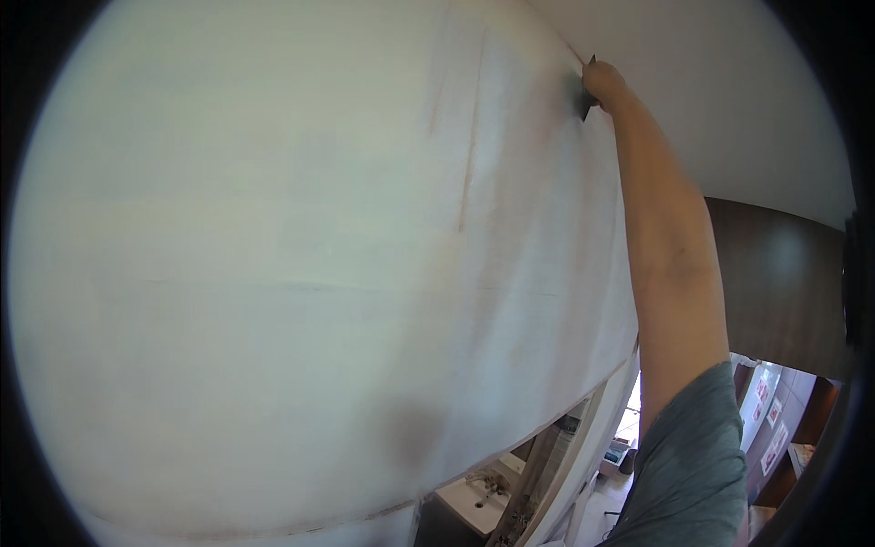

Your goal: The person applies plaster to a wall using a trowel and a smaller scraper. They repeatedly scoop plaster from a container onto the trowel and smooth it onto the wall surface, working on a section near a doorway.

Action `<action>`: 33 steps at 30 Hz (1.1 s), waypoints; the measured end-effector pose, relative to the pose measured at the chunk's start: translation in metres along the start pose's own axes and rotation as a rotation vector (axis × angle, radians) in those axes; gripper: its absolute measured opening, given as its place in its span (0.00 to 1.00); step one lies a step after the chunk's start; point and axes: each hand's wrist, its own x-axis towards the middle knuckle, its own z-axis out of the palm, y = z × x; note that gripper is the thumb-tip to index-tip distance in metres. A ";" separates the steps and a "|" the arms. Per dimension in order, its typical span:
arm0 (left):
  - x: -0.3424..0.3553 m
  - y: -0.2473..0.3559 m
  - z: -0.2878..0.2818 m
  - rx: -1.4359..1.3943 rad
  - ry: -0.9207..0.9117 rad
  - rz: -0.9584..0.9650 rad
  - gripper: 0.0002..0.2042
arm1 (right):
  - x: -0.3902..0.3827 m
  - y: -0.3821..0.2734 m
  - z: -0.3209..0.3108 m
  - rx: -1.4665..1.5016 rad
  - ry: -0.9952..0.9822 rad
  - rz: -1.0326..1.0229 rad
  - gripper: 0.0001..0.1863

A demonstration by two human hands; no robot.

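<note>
Head view: your right hand (605, 85) grasps a trowel (588, 102) at the wall (273, 201), beside the ceiling (729, 109); your left hand is out of sight. Ideally, keep blade pressure even, strokes steady.

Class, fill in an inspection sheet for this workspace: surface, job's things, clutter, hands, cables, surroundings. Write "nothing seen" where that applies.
Surface: pale wall with reddish-brown streaks on its right part and a faint horizontal line across it.
Job's things: flat dark blade at the wall, close to the ceiling; exact contact cannot be told.
Clutter: small items beyond the opening, lower right, too small to identify.
Hands: right hand raised, gripping the blade; left hand not in view.
Cables: nothing seen.
Surroundings: dark brown panel at right; white basin below.
</note>
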 end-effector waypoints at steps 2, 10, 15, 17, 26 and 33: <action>0.000 -0.002 -0.005 0.019 -0.003 0.000 0.22 | -0.007 -0.015 -0.003 0.187 -0.040 0.063 0.18; -0.008 -0.003 -0.006 0.191 -0.026 0.071 0.28 | -0.069 -0.131 -0.033 0.432 -0.055 -0.003 0.16; -0.004 -0.017 -0.019 0.196 -0.095 0.056 0.28 | -0.087 -0.195 -0.064 0.412 -0.082 0.000 0.16; -0.002 -0.018 -0.019 0.235 -0.078 0.073 0.28 | -0.100 -0.221 -0.070 0.426 -0.049 -0.027 0.15; 0.006 -0.030 -0.016 0.079 0.042 0.036 0.20 | -0.111 -0.319 -0.098 0.285 -0.023 -0.301 0.15; 0.000 -0.028 -0.007 0.094 0.099 0.107 0.21 | -0.173 -0.345 -0.153 0.518 -0.110 -0.554 0.17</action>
